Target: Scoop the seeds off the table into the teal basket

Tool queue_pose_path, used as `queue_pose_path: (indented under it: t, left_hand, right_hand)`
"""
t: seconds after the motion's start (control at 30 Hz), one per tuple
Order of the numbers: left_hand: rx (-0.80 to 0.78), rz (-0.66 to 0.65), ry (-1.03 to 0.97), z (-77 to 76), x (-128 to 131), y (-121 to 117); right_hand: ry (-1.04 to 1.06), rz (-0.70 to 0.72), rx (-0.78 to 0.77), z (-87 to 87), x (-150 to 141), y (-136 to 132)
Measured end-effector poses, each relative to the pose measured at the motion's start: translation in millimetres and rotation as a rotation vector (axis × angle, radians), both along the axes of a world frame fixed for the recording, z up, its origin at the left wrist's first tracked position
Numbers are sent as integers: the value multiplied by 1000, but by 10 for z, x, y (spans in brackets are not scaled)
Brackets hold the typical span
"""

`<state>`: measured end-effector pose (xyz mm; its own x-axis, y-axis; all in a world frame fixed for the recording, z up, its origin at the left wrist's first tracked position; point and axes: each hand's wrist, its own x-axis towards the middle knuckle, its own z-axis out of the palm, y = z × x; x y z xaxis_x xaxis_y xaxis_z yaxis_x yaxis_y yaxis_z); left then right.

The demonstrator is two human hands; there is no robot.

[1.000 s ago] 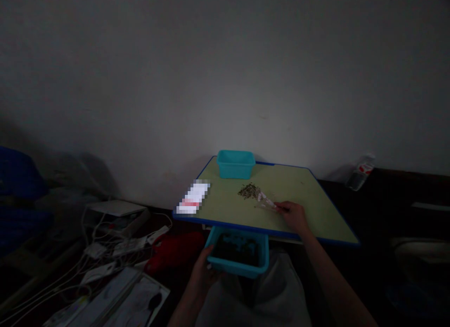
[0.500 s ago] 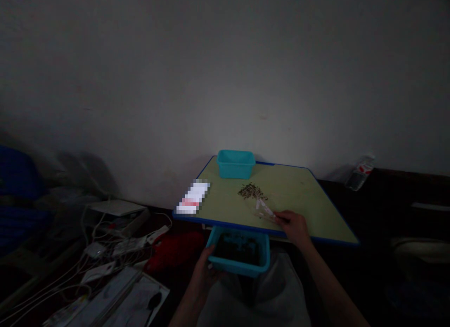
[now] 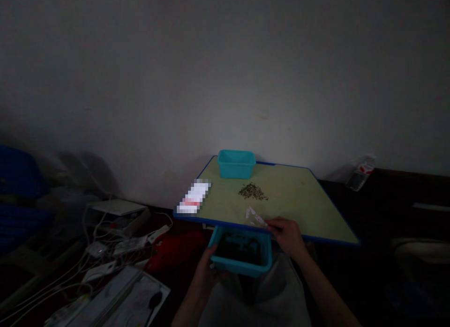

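Note:
My left hand grips the left side of a teal bin held just under the near edge of a small green table. Dark contents lie inside that bin. My right hand is closed on a small pale card or scraper at the table's near edge, right above the bin. A little heap of dark seeds or grains rests on the tabletop farther back. A second teal bin stands at the table's far edge by the wall.
A white packet lies on the table's left corner. Cables and power strips clutter the floor at left, with a red object beside them. A plastic bottle lies against the wall at right. The room is dim.
My right hand has dragged the pale scraper from beside the seed heap toward the table's near edge, above the bin. The left hand has raised the bin slightly toward the edge.

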<state>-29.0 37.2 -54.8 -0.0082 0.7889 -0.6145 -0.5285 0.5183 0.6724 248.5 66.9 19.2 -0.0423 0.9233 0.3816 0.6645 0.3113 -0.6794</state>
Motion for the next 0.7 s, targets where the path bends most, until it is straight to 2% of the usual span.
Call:
queue_pose_path:
  t: [0.27,0.5,0.7]
  left_hand:
    - [-8,2,-2,-22,-11,5]
    - [-23,8,17,-60,-13,21]
    - [1,-16,-3,-38,-17,4]
  right_hand:
    - [11,84,-75,-1,-3,16]
    - [61,103,-106,7,-15,33]
    - [122,6,-60,-71,84,176]
